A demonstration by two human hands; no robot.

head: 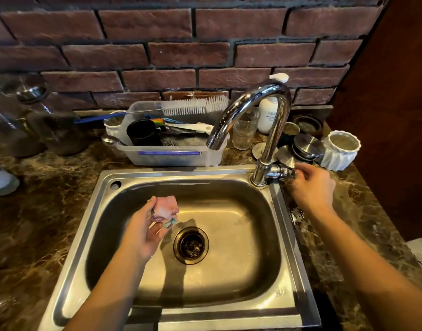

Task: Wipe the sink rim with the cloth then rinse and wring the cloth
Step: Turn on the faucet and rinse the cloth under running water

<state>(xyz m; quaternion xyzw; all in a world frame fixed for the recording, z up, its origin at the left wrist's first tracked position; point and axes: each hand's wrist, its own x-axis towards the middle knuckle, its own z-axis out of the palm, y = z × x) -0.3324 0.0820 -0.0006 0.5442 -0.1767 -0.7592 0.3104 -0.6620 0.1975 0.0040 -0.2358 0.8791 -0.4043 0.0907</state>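
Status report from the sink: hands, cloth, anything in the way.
Left hand grips bunched cloth over the sink. Right hand pinches tap handle; no water seen running. Nothing between cloth and spout.

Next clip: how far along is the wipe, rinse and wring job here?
Wiping looks over: the cloth is off the sink rim, bunched in the left hand above the basin. In hand: the right hand grips the tap handle; no water shows at the spout. Left: rinsing and wringing.
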